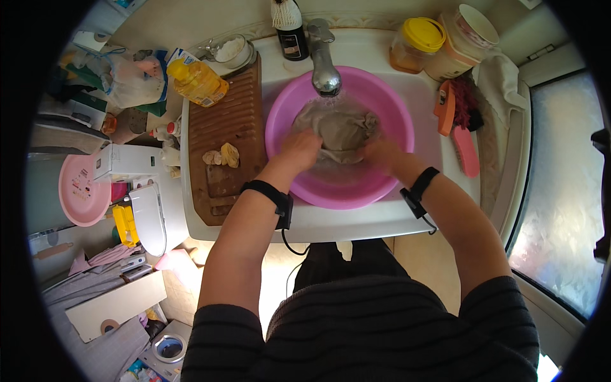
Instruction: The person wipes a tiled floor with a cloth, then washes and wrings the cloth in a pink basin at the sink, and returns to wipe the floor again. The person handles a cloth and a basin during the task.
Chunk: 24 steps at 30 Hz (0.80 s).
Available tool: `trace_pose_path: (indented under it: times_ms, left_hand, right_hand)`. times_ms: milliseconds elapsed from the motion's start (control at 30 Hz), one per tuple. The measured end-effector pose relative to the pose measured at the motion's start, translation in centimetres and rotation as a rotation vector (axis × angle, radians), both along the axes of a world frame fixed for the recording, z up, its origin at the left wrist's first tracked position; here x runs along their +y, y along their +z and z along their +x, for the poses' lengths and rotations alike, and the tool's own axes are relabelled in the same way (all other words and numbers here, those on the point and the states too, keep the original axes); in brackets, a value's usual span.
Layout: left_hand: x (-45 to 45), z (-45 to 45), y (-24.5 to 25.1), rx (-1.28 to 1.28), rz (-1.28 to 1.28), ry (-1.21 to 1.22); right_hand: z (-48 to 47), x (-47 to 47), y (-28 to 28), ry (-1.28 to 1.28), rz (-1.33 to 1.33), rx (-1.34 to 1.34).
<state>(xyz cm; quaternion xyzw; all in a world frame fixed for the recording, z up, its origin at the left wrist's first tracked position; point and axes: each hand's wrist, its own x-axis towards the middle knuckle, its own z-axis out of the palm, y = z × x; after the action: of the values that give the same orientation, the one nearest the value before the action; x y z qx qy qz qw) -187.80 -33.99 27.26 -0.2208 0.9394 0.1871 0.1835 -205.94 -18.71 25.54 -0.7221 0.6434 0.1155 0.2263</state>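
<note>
A soaked grey-beige cloth lies bunched in cloudy water inside a pink plastic basin. My left hand grips the cloth at its left side, fingertips partly hidden by the fabric. At the lower right edge of the cloth is my right hand, blurred, its fingers closed on the fabric. Directly above the basin's far part reaches a chrome faucet, with bubbles on the water below its spout. The basin stands in a white sink with a brown ribbed washboard on its left.
Crumpled yellowish pieces lie on the washboard, near a yellow detergent bottle. A dark bottle stands beside the faucet. On the right are a yellow-lidded jar, an orange brush, a pink brush and a frosted window.
</note>
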Motion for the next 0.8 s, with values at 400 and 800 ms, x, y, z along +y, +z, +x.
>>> trace_pose_path:
  times_ms: [400, 800]
  left_hand:
    - [3.0, -0.7, -1.7, -0.255, -0.164, -0.290]
    - [-3.6, 1.8, 5.5, 0.043, 0.398, 0.002]
  right_hand:
    - [-1.4, -0.5, -1.9, -0.069, 0.128, 0.154]
    - [-3.0, -1.6, 6.2, -0.189, -0.018, -0.028]
